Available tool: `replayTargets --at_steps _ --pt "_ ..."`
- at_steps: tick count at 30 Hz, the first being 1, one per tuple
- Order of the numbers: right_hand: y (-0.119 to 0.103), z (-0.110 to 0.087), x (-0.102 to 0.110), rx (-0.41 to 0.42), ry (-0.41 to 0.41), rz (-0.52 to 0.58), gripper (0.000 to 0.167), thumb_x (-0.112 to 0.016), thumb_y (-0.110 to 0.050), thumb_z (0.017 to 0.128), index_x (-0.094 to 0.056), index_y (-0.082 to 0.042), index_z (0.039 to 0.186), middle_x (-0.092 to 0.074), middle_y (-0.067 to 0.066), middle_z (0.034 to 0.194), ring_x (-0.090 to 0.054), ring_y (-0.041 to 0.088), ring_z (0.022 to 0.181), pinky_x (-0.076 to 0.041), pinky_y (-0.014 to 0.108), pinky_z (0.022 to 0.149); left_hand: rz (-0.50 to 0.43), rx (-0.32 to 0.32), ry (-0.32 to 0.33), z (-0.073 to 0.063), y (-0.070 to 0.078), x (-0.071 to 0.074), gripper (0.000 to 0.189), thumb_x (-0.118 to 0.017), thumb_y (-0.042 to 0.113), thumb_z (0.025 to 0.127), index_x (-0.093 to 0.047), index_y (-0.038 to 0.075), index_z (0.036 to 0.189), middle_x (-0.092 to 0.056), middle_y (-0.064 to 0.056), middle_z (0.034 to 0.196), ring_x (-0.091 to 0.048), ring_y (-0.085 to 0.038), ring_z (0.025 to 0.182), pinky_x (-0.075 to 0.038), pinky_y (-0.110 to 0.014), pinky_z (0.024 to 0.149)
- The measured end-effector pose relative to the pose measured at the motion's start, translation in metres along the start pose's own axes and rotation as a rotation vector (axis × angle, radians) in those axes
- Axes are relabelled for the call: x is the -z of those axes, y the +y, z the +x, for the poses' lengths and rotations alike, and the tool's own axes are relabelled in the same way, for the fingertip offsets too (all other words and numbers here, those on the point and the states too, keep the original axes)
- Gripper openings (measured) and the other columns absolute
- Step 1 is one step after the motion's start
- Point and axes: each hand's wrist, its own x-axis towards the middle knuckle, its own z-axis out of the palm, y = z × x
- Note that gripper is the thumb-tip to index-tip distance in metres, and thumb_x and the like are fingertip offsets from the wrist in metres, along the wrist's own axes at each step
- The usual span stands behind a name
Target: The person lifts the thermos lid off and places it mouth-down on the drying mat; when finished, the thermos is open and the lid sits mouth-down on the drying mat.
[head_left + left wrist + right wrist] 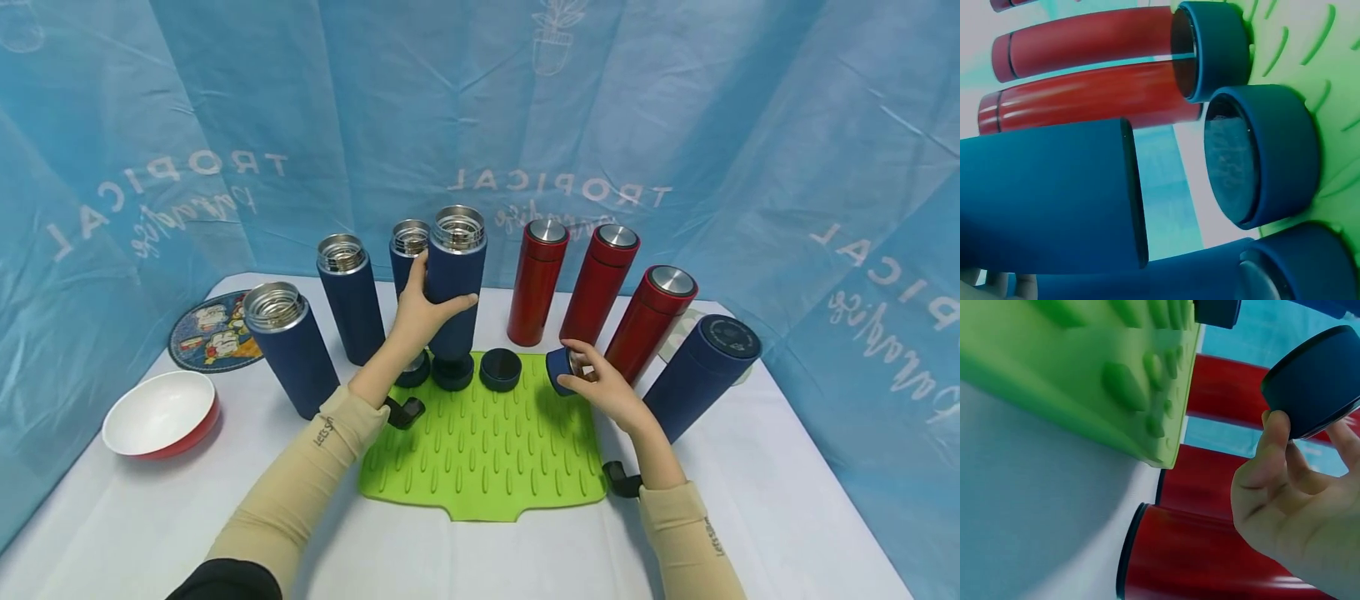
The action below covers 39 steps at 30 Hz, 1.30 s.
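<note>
My left hand [422,317] grips a lidless dark blue thermos bottle [454,275], its steel mouth facing up. In the left wrist view, the base of this bottle [1054,197] is raised off the table. My right hand [603,387] pinches a blue bottle lid [558,372] between thumb and fingertips above the green mat [483,450]. The right wrist view shows this lid [1316,381] tilted. Three more lids sit in a row along the mat's far edge, among them the rightmost lid [500,369] and the middle lid [452,373], which is just below the held bottle.
Lidless blue bottles stand at the left [291,350], farther back [350,300] and behind the held bottle [402,267]. Three red bottles [537,283] and a lidded blue bottle [701,375] stand at the right. A bowl [161,412] and a patterned oval mat [213,333] lie far left.
</note>
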Motion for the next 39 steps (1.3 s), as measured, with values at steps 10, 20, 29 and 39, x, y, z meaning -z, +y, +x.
replayTargets --at_steps 10,20,29,39 --pt "0.005 0.0 -0.004 -0.025 0.035 -0.04 0.057 -0.063 -0.025 0.087 -0.037 -0.025 0.138 -0.047 0.014 0.113 -0.045 0.028 0.091 -0.044 0.04 0.075 0.018 -0.048 0.021 0.018 -0.014 -0.021 0.087 -0.075 0.032 0.076 -0.022 0.025 0.144 -0.041 -0.01 0.138 -0.044 -0.028 0.122 -0.041 -0.047 0.095" --pt "0.005 -0.001 -0.003 -0.039 0.043 -0.069 0.059 -0.065 -0.028 0.085 -0.036 -0.024 0.137 -0.049 0.013 0.114 -0.048 0.028 0.092 -0.044 0.034 0.073 0.035 -0.052 0.046 0.034 -0.024 -0.041 0.085 -0.075 0.028 0.077 -0.023 0.021 0.144 -0.04 -0.011 0.139 -0.044 -0.029 0.123 -0.041 -0.046 0.096" --pt "0.005 -0.001 -0.004 -0.063 0.051 -0.075 0.059 -0.067 -0.029 0.084 -0.037 -0.021 0.133 -0.049 0.012 0.118 -0.05 0.028 0.093 -0.045 0.034 0.074 0.075 -0.007 0.056 0.049 -0.042 -0.049 0.085 -0.076 0.03 0.076 -0.025 0.022 0.143 -0.04 -0.011 0.14 -0.044 -0.029 0.123 -0.039 -0.048 0.098" --pt "0.002 0.002 -0.007 -0.056 0.058 -0.128 0.063 -0.07 -0.027 0.081 -0.037 -0.012 0.133 -0.05 0.012 0.122 -0.053 0.027 0.107 -0.045 0.042 0.089 0.105 0.028 0.087 0.053 -0.051 -0.054 0.086 -0.075 0.032 0.076 -0.024 0.023 0.144 -0.039 -0.011 0.14 -0.044 -0.029 0.123 -0.038 -0.048 0.098"
